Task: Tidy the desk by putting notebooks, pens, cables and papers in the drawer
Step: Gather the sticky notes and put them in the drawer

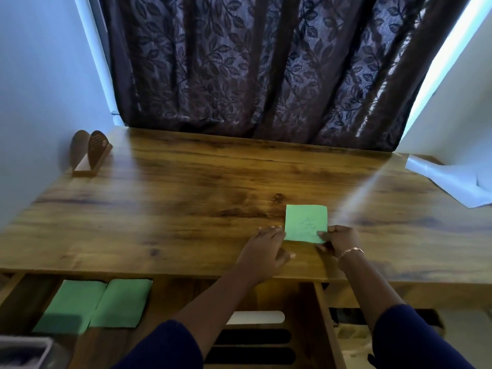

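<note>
A small green paper [305,222] with pen scribbles lies on the wooden desk [186,198] near its front edge. My right hand [339,239] pinches the paper's near right corner, thumb on top. My left hand [266,251] rests flat on the desk with straight fingertips touching the paper's left edge. Below the desk's front edge the drawer [165,302] stands open. Two green papers [93,302] lie side by side in its left part.
A wooden holder [89,153] stands at the desk's far left corner. A white sheet [452,179] droops over the far right corner. A dark leaf-patterned curtain [266,70] hangs behind. A grey box [24,352] sits at the lower left.
</note>
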`<state>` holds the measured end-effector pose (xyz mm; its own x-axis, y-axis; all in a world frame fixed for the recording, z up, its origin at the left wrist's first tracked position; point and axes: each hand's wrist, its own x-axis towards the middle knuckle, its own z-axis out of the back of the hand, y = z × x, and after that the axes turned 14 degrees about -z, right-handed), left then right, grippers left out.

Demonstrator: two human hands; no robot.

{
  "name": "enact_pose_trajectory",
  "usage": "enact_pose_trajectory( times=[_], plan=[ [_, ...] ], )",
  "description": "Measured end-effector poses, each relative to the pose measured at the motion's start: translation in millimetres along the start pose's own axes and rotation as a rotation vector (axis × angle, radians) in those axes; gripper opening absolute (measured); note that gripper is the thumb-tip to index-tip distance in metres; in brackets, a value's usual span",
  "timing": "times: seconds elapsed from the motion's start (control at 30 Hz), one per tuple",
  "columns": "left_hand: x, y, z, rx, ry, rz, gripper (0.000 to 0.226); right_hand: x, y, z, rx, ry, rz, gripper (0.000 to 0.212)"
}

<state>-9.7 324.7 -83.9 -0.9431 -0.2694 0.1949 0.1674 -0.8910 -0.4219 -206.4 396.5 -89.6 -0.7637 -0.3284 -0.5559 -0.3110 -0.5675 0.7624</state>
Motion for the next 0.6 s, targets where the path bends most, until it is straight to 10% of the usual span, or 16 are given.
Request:
enact_pose_trajectory(
  times=[0.33,0.6],
  plan=[
    [-132,24,54,-0.410,-0.653,0.346,0.034,-157,-51,-69,0.019,0.532,-0.125,0.007],
    [-240,83,94,-0.169,-0.492,0.516,0.013,-212,-114,-170,-0.207,0.695,-0.247,0.008]
  ],
)
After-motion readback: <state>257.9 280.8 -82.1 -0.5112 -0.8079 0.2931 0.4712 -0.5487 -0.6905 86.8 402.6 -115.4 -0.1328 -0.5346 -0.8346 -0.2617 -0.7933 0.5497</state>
